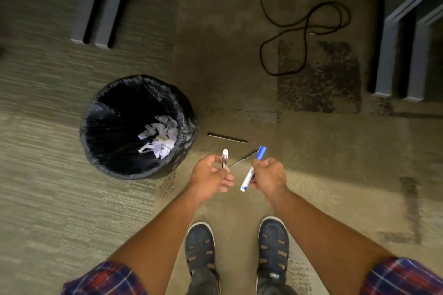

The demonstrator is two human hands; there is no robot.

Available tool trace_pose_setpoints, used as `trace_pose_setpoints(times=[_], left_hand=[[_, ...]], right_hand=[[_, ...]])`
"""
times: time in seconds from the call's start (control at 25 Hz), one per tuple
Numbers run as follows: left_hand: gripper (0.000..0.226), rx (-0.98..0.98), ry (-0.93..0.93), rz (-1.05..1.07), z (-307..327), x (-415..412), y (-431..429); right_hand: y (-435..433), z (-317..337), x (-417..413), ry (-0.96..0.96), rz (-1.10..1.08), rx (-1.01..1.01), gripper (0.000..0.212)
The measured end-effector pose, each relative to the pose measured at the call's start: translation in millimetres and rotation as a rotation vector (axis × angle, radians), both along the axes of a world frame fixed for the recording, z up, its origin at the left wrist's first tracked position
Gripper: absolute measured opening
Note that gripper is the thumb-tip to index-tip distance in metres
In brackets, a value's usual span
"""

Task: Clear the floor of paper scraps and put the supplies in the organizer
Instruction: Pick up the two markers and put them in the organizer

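Observation:
My right hand (269, 173) is shut on a white marker with a blue cap (253, 168), cap pointing away from me. My left hand (211, 176) pinches a small clear pen with a white cap (225, 157), held upright. A thin dark pen (242, 158) lies on the carpet between the two hands. Just beyond it, another dark stick-like pen (227, 138) lies on the carpet. A black-lined bin (103, 112) stands to the left, with white paper scraps (159, 137) inside. No organizer is in view.
A black cable (304, 31) loops over the carpet at the back right. Grey furniture legs (105, 7) stand at the back left, and more legs (388, 55) at the right. My two dark sandals (273, 246) are planted below the hands.

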State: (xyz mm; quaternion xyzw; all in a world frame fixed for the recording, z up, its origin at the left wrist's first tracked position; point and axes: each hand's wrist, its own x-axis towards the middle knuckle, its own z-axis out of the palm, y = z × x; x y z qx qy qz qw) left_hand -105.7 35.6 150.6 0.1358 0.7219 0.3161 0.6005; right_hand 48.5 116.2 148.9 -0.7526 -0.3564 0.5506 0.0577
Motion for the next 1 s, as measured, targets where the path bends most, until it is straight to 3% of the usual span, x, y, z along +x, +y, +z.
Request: trace_pose_setpoints(times=[0.32, 0.64, 0.8, 1.0], left_hand=[[0.028, 0.156, -0.206, 0.176, 214.3, 20.4, 1.0], [0.022, 0.251, -0.212, 0.281, 403.9, 42.6, 6.8], [0.027, 0.279, -0.259, 0.378, 468.9, 50.6, 2.2], [0.017, 0.344, -0.13, 0.429, 509.7, 63.4, 1.8]], right_hand=[[4.3, 206.2, 5.4, 0.232, 0.055, -0.012, 0.021], [20.2, 389.6, 18.5, 0.35, 0.054, 0.074, 0.018], [20.5, 454.8, 30.1, 0.431, 0.094, 0.081, 0.028], [23.8, 498.7, 31.5, 0.492, 0.143, 0.095, 0.024]])
